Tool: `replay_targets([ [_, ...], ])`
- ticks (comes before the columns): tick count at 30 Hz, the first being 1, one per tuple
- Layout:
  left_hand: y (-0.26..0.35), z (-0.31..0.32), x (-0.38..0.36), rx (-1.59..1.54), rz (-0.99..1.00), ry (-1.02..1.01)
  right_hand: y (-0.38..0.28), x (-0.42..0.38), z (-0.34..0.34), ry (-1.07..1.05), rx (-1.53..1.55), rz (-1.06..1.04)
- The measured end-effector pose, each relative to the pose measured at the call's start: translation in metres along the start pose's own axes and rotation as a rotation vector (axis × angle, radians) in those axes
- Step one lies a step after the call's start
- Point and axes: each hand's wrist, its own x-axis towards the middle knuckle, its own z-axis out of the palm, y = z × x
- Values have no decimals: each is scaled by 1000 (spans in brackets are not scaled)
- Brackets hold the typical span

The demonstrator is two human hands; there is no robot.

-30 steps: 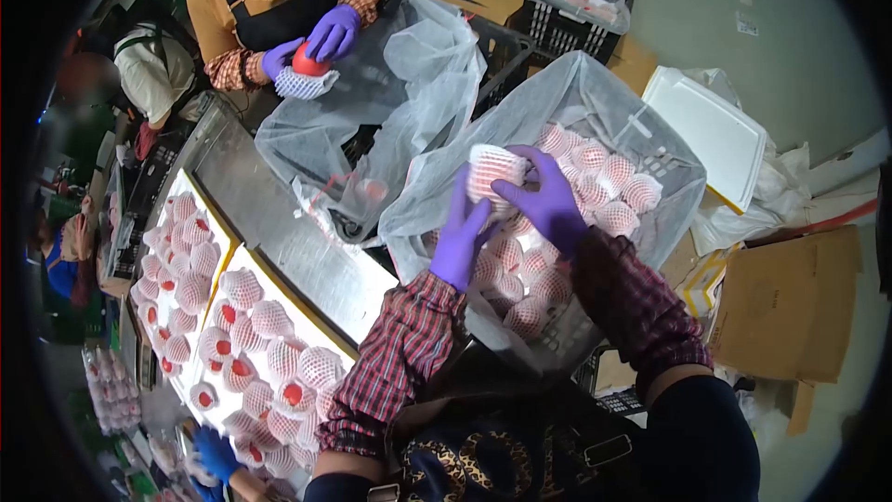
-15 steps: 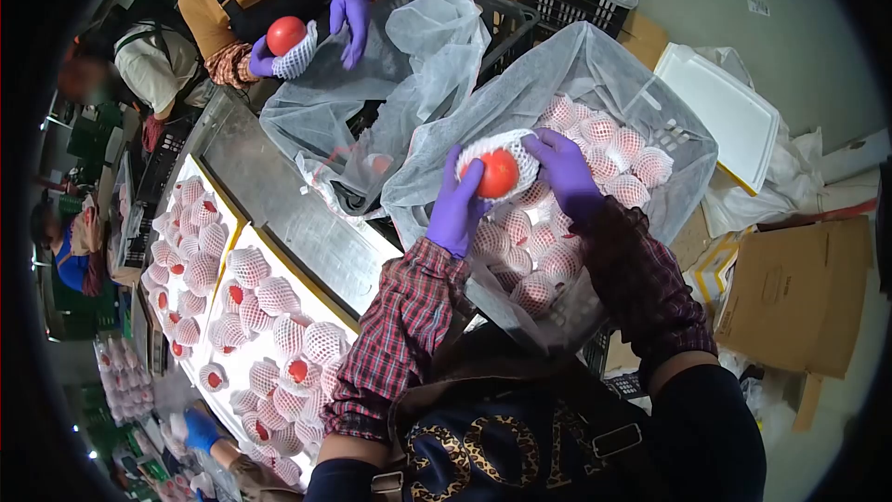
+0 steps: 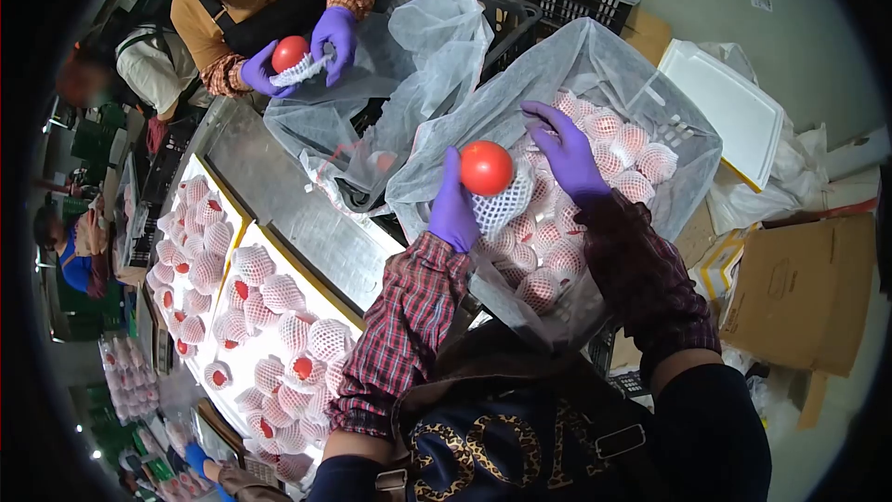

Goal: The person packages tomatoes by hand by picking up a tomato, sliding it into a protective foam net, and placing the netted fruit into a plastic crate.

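A bare red tomato (image 3: 487,168) rests in my left hand (image 3: 453,209), whose purple-gloved fingers are closed on its side. Beneath it hangs a white foam net sleeve (image 3: 506,205), covering only the lower part of the fruit. To the right, my right hand (image 3: 569,156), also in a purple glove, is open with its fingers apart and nothing in them. Both hands are above a crate lined with a translucent bag (image 3: 683,125). Inside lie several tomatoes in foam nets (image 3: 627,141), partly hidden by my hands.
Across from me a co-worker's purple gloves (image 3: 336,42) handle another tomato (image 3: 290,54) over a second lined crate (image 3: 372,121). On the left, white trays hold several netted tomatoes (image 3: 297,339) beside a metal surface (image 3: 279,195). A foam lid (image 3: 720,112) and cardboard box (image 3: 799,293) stand right.
My right hand has come away from the tomato and opened. The net has dropped from around the fruit, baring its top. The co-worker's hands have drawn together at their tomato.
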Motion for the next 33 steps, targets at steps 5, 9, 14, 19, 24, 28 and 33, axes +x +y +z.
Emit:
replay_targets([
  [5,-3,9,-2,221,70,170,-29,-10,9,-345,-11,-113],
  [9,-7,-2,5,216,147,88,-5,1,10,-113,566,238],
  [14,-8,-2,4,417,336,188,-3,4,4,-21,788,571],
  [19,-14,1,2,865,485,35,-9,-4,10,-85,511,619],
  [24,-5,17,-10,337,306,-97,-3,-5,11,-25,143,333],
  [28,6,16,-18,-220,-12,-227,16,2,13,98,404,222],
  [33,8,10,-22,-354,-120,-321,29,-8,12,-554,713,276],
])
